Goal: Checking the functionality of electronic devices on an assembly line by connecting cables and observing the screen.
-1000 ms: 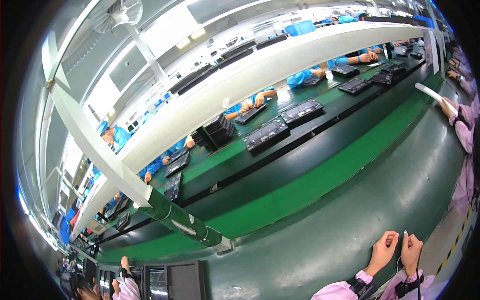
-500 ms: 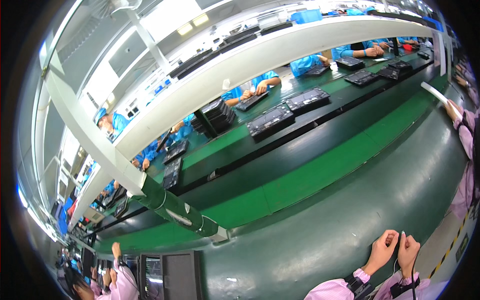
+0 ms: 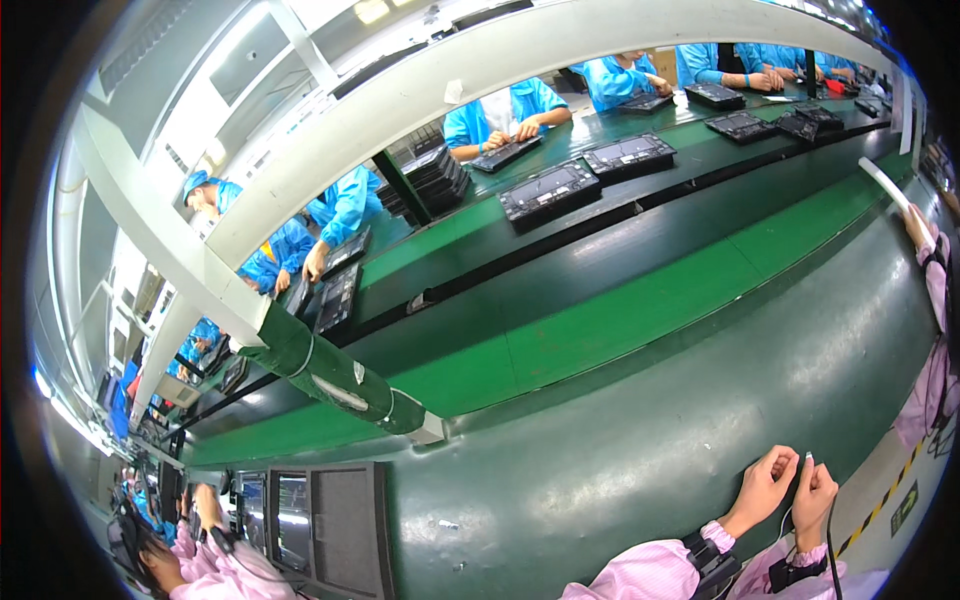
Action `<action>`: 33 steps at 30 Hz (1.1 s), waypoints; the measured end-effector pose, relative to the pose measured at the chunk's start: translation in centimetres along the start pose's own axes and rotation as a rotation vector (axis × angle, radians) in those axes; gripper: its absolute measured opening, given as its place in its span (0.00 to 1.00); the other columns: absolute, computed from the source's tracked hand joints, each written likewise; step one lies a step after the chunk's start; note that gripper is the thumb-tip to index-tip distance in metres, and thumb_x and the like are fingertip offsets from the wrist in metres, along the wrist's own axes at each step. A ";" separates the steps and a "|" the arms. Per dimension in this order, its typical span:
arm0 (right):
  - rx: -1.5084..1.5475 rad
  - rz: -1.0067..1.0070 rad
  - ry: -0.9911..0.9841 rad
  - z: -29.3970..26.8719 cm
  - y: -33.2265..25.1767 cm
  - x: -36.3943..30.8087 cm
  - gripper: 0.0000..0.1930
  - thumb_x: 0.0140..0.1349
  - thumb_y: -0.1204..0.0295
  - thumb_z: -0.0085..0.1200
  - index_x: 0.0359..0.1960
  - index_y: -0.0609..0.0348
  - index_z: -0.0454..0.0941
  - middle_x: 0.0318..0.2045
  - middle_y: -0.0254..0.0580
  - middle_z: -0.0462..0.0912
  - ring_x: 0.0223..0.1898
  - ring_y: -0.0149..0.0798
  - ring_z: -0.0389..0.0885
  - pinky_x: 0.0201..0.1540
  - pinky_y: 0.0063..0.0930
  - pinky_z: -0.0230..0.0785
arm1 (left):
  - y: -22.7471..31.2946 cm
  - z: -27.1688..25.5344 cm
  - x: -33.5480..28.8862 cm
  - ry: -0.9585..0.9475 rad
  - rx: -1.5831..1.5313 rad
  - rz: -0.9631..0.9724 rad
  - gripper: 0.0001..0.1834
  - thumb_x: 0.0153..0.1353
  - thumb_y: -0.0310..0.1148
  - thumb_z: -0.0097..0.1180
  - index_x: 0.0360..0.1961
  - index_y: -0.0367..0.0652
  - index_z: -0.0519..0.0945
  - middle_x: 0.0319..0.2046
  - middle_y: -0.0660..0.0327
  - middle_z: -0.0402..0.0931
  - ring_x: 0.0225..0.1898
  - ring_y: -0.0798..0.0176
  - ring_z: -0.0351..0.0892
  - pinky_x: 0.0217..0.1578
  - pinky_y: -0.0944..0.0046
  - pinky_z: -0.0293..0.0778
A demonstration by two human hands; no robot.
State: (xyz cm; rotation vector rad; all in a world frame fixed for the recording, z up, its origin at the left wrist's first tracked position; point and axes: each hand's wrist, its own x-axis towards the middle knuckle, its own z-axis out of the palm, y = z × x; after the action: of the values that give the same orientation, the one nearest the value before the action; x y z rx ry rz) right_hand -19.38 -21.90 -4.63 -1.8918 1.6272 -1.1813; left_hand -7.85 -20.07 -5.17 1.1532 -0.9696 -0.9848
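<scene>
My left hand is closed in the lower right, its fingertips pinched together above the green worktop. Close beside it, my right hand is closed too, thumb and fingers pressed together. A tiny pale tip shows at the top of the right hand's fingers; what either hand pinches is too small to make out. Both wrists carry black bands over pink sleeves. A thin white cord runs near the right wrist, and a black cable hangs along its outer side.
A black tray stands at the worktop's lower left, near a co-worker in pink. Beyond a green-wrapped post, a conveyor carries black device panels. Co-workers in blue sit behind it. Another person's hand holds a white strip at right.
The whole view has tilted and shifted slightly. My hands stay close together, fingers still pinched. At far left, a co-worker in blue now reaches to a panel; the pink-sleeved co-worker's arm has shifted.
</scene>
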 end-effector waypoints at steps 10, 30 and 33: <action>0.016 -0.035 -0.012 0.9 1.0 0.3 0.19 0.61 0.73 0.48 0.12 0.65 0.60 0.07 0.36 0.58 0.14 0.22 0.53 0.15 0.25 0.44 | -0.3 -0.3 0.2 0.022 -0.023 -0.009 0.07 0.60 0.29 0.52 0.37 0.36 0.73 0.27 0.56 0.77 0.30 0.69 0.77 0.31 0.70 0.73; 0.189 0.017 -0.051 -1.3 -0.2 1.0 0.19 0.58 0.66 0.54 0.15 0.67 0.72 0.11 0.50 0.72 0.12 0.37 0.64 0.18 0.33 0.61 | 2.5 1.6 -0.2 0.153 0.078 0.088 0.09 0.54 0.35 0.54 0.27 0.39 0.74 0.23 0.52 0.76 0.25 0.53 0.77 0.26 0.59 0.71; 0.219 0.017 -0.082 -1.5 0.3 1.0 0.18 0.58 0.65 0.53 0.16 0.67 0.73 0.12 0.51 0.73 0.13 0.38 0.66 0.18 0.33 0.62 | 2.9 1.7 -0.4 0.127 0.059 0.067 0.09 0.54 0.35 0.54 0.27 0.40 0.74 0.24 0.52 0.77 0.25 0.53 0.77 0.27 0.59 0.71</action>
State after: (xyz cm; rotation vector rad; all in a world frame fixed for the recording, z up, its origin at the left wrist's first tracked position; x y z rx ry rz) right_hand -20.76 -22.58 -3.60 -1.7612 1.4065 -1.2052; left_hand -9.22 -19.77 -2.08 1.2098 -0.9342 -0.8241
